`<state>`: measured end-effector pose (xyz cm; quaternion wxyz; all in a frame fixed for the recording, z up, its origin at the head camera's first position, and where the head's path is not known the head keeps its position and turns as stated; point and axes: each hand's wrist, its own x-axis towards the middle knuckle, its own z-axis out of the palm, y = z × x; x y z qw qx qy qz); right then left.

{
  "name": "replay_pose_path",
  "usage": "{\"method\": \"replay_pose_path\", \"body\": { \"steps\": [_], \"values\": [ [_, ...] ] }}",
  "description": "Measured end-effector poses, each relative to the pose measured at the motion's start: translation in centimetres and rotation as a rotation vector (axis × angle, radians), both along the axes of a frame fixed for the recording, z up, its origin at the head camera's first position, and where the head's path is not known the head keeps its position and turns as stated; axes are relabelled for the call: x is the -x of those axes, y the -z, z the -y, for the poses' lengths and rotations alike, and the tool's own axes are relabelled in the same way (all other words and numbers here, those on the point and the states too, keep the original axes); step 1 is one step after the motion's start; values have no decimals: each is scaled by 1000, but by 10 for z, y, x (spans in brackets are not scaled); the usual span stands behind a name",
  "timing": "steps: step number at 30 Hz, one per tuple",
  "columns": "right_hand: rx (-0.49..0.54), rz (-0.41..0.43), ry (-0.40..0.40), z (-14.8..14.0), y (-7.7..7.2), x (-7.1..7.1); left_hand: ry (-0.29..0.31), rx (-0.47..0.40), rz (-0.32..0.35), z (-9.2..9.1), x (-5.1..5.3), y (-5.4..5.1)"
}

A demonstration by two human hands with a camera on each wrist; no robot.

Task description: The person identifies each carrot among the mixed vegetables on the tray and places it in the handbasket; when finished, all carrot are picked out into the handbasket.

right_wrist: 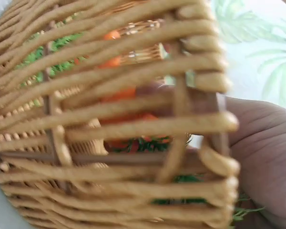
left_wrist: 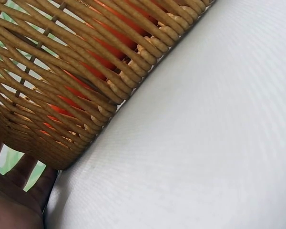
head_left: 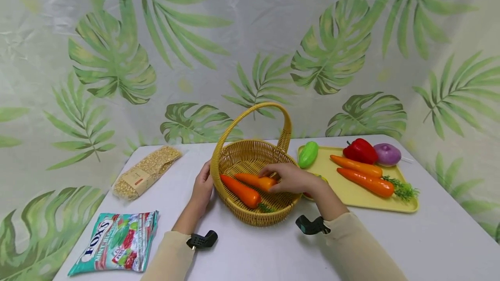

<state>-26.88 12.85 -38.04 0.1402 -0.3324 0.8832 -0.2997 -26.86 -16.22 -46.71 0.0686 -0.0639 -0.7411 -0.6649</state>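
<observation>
A smooth, tapered carrot (head_left: 254, 181), pinched by the fingers of the right hand (head_left: 294, 179), is apparently being placed inside the round woven basket (head_left: 250, 217), beside another glossy carrot (head_left: 240, 191). The basket's side is touched by the left hand (head_left: 202, 186), fingers extended. Next, a gentle release seems called for.

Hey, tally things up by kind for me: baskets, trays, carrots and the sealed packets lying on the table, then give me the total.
Basket: 1
Tray: 1
Carrots: 4 visible (2 in the basket, 2 on the tray)
Packets: 2
Total: 8
</observation>
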Motion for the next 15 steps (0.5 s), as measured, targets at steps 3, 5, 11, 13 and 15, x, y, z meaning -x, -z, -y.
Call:
{"method": "replay_pose_path", "body": {
  "steps": [3,5,11,13,15],
  "values": [
    [1,6,9,5,3,0,2,16,-19,0,-1,-1],
    [0,3,6,9,6,1,9,18,-22,1,-1,0],
    [-15,-12,12,14,13,2,20,-5,-7,1,-1,1],
    [-19,-15,17,15,15,1,19,-6,-9,1,0,2],
    [-30,-28,18,17,16,-1,17,-1,-11,1,-1,2]
  ]
}}
